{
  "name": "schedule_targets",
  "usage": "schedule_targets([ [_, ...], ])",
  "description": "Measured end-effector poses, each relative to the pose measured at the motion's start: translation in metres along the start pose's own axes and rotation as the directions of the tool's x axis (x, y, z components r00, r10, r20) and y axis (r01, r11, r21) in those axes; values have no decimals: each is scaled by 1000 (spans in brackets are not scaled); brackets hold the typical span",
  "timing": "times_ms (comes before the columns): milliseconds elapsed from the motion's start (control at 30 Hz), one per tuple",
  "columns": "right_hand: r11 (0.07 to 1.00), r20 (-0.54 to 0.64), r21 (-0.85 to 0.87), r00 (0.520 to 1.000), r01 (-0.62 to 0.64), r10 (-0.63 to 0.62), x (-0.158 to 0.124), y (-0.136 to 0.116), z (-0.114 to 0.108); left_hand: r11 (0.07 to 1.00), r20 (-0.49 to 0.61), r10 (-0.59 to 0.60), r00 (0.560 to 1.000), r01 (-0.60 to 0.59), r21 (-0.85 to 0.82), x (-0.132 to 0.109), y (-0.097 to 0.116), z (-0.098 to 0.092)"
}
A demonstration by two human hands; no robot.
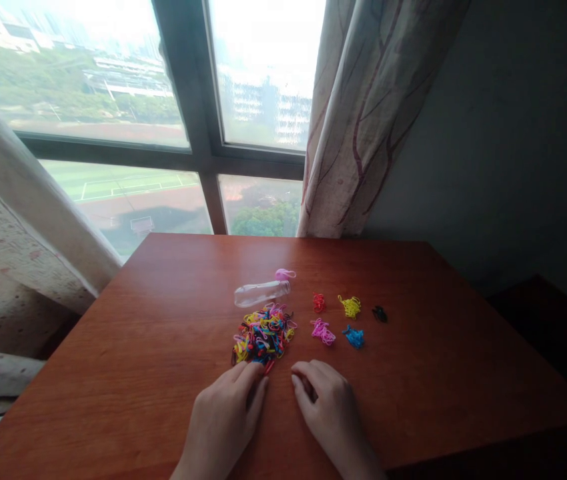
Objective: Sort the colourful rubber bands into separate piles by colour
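Note:
A mixed pile of small coloured rubber bands (262,333) lies in the middle of the wooden table (163,320). At the pile's near edge, my left hand (228,410) is closed, its thumb and forefinger pinched at a red rubber band (269,366). Just right of it, my right hand (331,403) rests with curled fingers, thumb close to the forefinger; anything between these fingertips is hidden. Sorted by colour, smaller heaps sit to the right: red bands (318,303), yellow bands (350,307), pink bands (323,332), blue bands (353,337) and black bands (379,313).
Behind the pile a clear plastic bottle-shaped container (262,293) lies on its side. A pink lid with a loop (285,274) is beside its right end. A window (203,133) with patterned curtains (358,120) stands beyond the table's far edge.

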State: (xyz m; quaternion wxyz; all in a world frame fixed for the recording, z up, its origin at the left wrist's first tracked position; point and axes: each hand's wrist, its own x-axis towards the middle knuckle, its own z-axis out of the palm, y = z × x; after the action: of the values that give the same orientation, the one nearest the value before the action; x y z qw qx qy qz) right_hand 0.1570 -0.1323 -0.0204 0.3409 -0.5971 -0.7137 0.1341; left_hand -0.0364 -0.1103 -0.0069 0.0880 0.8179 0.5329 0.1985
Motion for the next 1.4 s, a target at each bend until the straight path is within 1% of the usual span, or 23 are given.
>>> schedule_targets([
  [200, 999, 33, 19, 999, -26, 25, 0, 0, 0, 999, -25, 21, 999, -22, -25, 3, 0, -2],
  [433, 1000, 22, 9, 1000, -19, 19, 0, -1, 0, 989, -84, 17, 996, -29, -144, 0, -3, -3],
  [533, 1000, 22, 11, 1000, -21, 21, 0, -1, 0, 983, -97, 26, 995, -44, -180, 8, 1, -5],
  [600, 1000, 20, 12, 1000, -15, 15, 1, 0, 1, 984, -90, 47, 995, -61, -165, 22, 7, -8],
  [667, 1000, 14, 15, 1000, -8, 8, 0, 1, 2, 991, -57, 68, 996, -74, -108, 44, 16, -12],
  [700, 1000, 7, 19, 1000, -6, 6, 0, 1, 2, 995, -24, 68, 997, -70, -70, 57, 21, -14],
  [767, 1000, -12, 31, 1000, -8, 8, 0, 2, 3, 998, 115, 52, 992, -55, 26, 86, 33, -17],
  [867, 999, -31, 49, 999, -16, 18, 0, 3, 5, 994, 187, 92, 978, -101, 37, 127, 50, -15],
  [967, 998, -26, 57, 999, -19, 21, 0, 3, 6, 991, 260, 111, 959, -127, 48, 156, 62, -7],
  [1067, 998, -23, 53, 1000, -17, 18, 0, 2, 5, 990, 333, 101, 938, -129, 64, 172, 66, 4],
  [1200, 999, -21, 47, 1000, -11, 12, 1, 0, 3, 990, 405, 67, 912, -110, 83, 182, 66, 15],
  [1300, 999, -26, 49, 1000, -2, 3, 1, 0, 2, 991, 421, 55, 905, -101, 87, 185, 64, 19],
  [1400, 998, -31, 56, 1000, 6, -4, 1, 1, 3, 992, 403, 57, 914, -99, 83, 184, 62, 18],
])
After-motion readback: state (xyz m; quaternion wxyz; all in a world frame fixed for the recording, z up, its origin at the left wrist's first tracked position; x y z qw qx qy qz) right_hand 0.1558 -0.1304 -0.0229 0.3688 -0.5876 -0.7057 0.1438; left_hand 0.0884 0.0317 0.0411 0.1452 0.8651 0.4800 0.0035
